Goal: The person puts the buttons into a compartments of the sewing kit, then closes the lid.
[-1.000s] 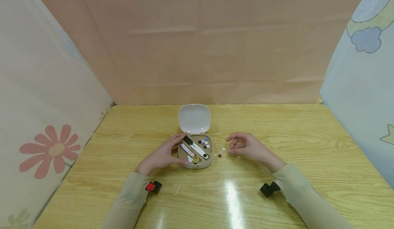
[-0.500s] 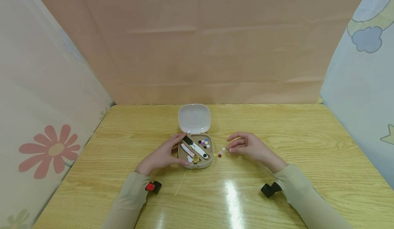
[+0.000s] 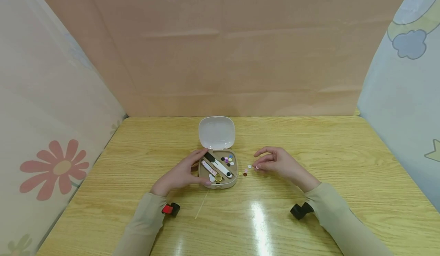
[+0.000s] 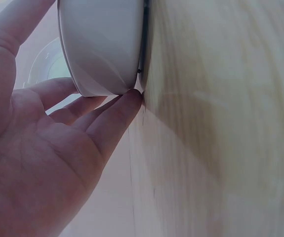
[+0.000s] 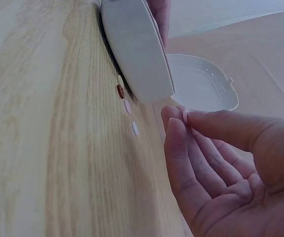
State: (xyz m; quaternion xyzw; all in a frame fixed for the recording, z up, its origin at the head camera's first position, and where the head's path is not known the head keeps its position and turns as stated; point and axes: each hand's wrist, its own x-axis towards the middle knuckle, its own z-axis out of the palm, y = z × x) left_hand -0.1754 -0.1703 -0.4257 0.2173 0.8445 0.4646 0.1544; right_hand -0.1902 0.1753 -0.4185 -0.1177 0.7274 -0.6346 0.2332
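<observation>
My left hand (image 3: 182, 173) grips the left side of an open sewing box (image 3: 224, 185), thumb at the front and fingers toward the back. In the left wrist view its fingertips press the pale box wall (image 4: 102, 49). Inside lie black-and-white thread snips (image 3: 222, 168), a pinkish tape strip (image 3: 209, 167), a gold ring (image 3: 218, 178) and several coloured buttons (image 3: 230, 157). To the box's right, my right hand (image 3: 275, 162) pinches a small pale button (image 5: 185, 115) between thumb and forefinger. Loose on the table beside it lie a white button (image 5: 135, 128), a pink button (image 5: 127, 106) and a dark red button (image 5: 120, 91).
A yellow button (image 3: 240, 173) lies close against the box's right side. The raised lid (image 3: 217, 131) leans back behind the box. A thin pale line (image 3: 201, 205) runs along the wooden table (image 3: 309, 141) in front. A plain backdrop (image 3: 220, 57) rises behind the table.
The right hand's thumb and fingertips have drawn in a little, and the hand has shifted slightly upward. The left hand and the box have stayed in place.
</observation>
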